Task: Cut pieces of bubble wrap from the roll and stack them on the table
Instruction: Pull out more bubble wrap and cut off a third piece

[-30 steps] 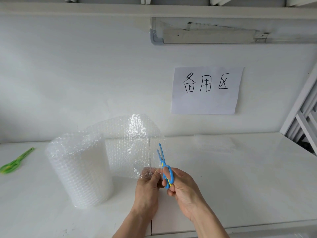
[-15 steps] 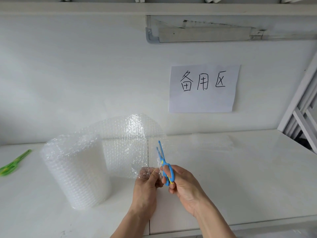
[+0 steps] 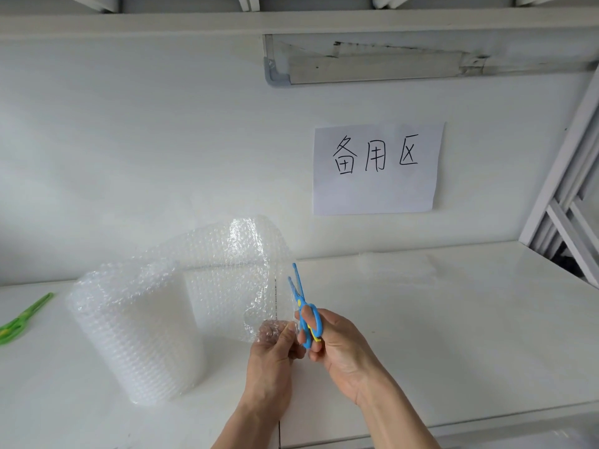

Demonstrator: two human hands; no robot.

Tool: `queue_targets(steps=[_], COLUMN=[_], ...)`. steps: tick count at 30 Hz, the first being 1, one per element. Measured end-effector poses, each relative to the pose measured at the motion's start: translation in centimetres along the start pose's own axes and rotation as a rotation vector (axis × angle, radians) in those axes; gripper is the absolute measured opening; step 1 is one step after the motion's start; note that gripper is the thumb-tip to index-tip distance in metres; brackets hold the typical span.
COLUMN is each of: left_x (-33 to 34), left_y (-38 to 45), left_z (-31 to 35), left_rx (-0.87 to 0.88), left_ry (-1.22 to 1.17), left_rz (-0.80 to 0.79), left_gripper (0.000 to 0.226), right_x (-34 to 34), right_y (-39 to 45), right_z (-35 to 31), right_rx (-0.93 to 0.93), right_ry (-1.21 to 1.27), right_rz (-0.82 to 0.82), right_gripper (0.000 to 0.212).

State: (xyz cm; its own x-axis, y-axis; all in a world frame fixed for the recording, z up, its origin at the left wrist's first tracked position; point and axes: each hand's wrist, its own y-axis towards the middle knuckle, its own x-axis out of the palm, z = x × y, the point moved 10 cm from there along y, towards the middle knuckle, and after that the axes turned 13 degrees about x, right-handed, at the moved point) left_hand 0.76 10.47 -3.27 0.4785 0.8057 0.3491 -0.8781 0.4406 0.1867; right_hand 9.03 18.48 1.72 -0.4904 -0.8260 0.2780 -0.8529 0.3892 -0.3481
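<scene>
The work surface was a white table point(image 3: 453, 335) set against a white wall point(image 3: 129, 140). A seam in the tabletop ran from near to far just left of centre. A white shelf edge crossed the top of the view, with a grey bracket point(image 3: 356, 69) mounted below it. A paper sign point(image 3: 377, 168) with handwritten characters was fixed to the wall at right of centre. White slatted framing point(image 3: 570, 205) stood at the far right.

Green scissors point(image 3: 19, 320) lay on the table at the far left edge, well apart from the hands. The bubble wrap roll point(image 3: 136, 335) stood upright on the table at left. A loose sheet point(image 3: 233, 270) curved off the roll toward the right, rising between the camera and the wall and partly screening the tabletop seam.

The left hand point(image 3: 272, 361) pinched the near right corner of the sheet between thumb and curled fingers. The right hand point(image 3: 340, 348) gripped the blue scissors point(image 3: 304, 312), fingers curled through the handle loops. The blades pointed away from the person and stood slightly parted, just beside the right edge of the sheet. Whether the blades touched the sheet could not be determined.
</scene>
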Motion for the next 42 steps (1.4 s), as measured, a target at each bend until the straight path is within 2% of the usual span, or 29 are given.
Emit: queue_targets(steps=[2,5,14,20,24,29,32,37,42], left_x=[0.0,-0.1,0.3,0.2,0.1,0.3,0.3,0.2,0.4], left_y=[0.0,0.0,0.1,0.2,0.5,0.5,0.5,0.7,0.7], left_z=[0.0,0.0,0.2,0.4,0.1,0.1,0.3,-0.1,-0.2], left_rx=[-0.010,-0.011,0.019,0.038,0.019,0.010,0.012,0.001,-0.016], left_ry=[-0.017,-0.030,-0.059,-0.112,-0.187,-0.246,-0.248,-0.252,-0.254], left_rz=[0.008,0.011,0.010,0.023,0.029,0.012,0.019,0.017,-0.040], left_gripper=[0.023,0.015,0.012,0.013,0.014,0.013,0.014,0.024,0.053], right_x=[0.0,0.0,0.5,-0.2,-0.4,0.1,0.6,0.9,0.5], right_y=[0.2,0.5,1.1,0.2,0.1,0.3,0.4,0.6,0.7], right_z=[0.3,0.6,-0.3,0.2,0.3,0.9,0.7,0.1,0.0], right_rx=[0.031,0.046,0.056,0.082,0.079,0.100,0.096,0.091,0.088], right_ry=[0.052,0.126,0.138,0.036,0.035,0.091,0.074,0.007,0.008], right_rz=[0.001,0.000,-0.040,-0.136,-0.182,-0.210,-0.247,-0.224,-0.081], right_gripper=[0.041,0.031,0.059,0.048,0.064,0.057,0.071,0.072,0.059])
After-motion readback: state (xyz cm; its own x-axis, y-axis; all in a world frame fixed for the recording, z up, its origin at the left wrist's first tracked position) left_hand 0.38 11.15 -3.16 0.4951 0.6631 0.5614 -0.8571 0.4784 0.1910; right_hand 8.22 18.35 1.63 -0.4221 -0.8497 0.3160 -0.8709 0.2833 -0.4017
